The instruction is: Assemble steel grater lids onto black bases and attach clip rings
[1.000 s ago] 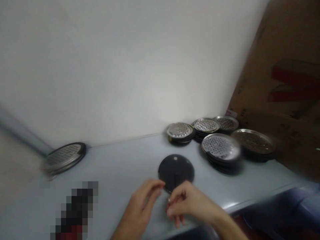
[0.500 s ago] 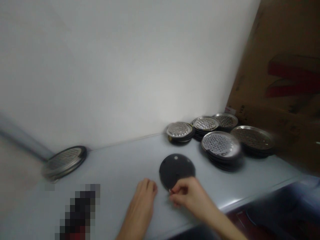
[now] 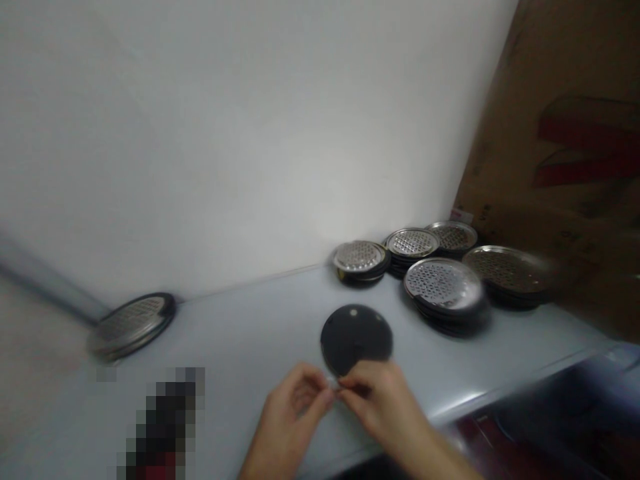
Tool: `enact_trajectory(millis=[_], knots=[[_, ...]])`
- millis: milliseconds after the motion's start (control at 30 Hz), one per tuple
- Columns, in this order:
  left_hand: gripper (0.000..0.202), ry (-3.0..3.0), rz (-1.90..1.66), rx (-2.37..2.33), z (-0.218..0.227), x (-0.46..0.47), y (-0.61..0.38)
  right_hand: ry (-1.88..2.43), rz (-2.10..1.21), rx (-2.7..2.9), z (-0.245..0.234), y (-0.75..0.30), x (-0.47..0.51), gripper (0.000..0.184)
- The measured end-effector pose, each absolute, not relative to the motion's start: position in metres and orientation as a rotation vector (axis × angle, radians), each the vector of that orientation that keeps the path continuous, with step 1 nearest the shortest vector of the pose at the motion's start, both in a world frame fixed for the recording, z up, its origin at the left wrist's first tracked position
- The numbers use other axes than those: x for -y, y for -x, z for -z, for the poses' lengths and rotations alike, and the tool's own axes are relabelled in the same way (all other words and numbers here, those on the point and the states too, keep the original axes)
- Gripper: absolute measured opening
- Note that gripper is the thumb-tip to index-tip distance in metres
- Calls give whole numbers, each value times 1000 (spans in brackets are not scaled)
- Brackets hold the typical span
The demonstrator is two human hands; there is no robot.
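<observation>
Hands [image 3: 300, 408] pinch something tiny [image 3: 336, 384] at a black disc's [image 3: 356, 339] edge.

A white wall [image 3: 225, 133] meets a pale grey worktop [image 3: 260, 333], with red-printed brown cardboard [image 3: 565, 220] leaning at right.

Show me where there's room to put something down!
The biggest bare patch of counter lies between the lone strainer and the black disc. A narrower strip runs right of the disc, along the front edge. It's crowded at the back right by the strainer stacks, and in front of the disc by the left hand and right hand.
</observation>
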State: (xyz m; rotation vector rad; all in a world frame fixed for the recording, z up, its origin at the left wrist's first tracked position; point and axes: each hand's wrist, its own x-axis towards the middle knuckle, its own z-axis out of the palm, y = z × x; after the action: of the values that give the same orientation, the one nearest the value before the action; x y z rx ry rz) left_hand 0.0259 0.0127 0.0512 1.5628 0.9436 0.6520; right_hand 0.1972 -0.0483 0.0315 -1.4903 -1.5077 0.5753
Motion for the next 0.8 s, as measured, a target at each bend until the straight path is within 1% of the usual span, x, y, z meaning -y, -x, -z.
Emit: enact_trajectory(millis=[167, 367, 500, 800], knots=[[43, -1412, -632, -877, -49, -14, -26, 1491, -440, 1595, -24, -197, 49, 13], [41, -1346, -638, -874, -46, -10, -30, 1473, -397, 1657, -23, -192, 51, 19], [39, -1316, -675, -852, -42, -10, -29, 1487, -388, 1666, -24, -189, 53, 18], [47, -1225, -720, -859, -36, -8, -29, 1477, -373, 1671, -18, -189, 53, 20]])
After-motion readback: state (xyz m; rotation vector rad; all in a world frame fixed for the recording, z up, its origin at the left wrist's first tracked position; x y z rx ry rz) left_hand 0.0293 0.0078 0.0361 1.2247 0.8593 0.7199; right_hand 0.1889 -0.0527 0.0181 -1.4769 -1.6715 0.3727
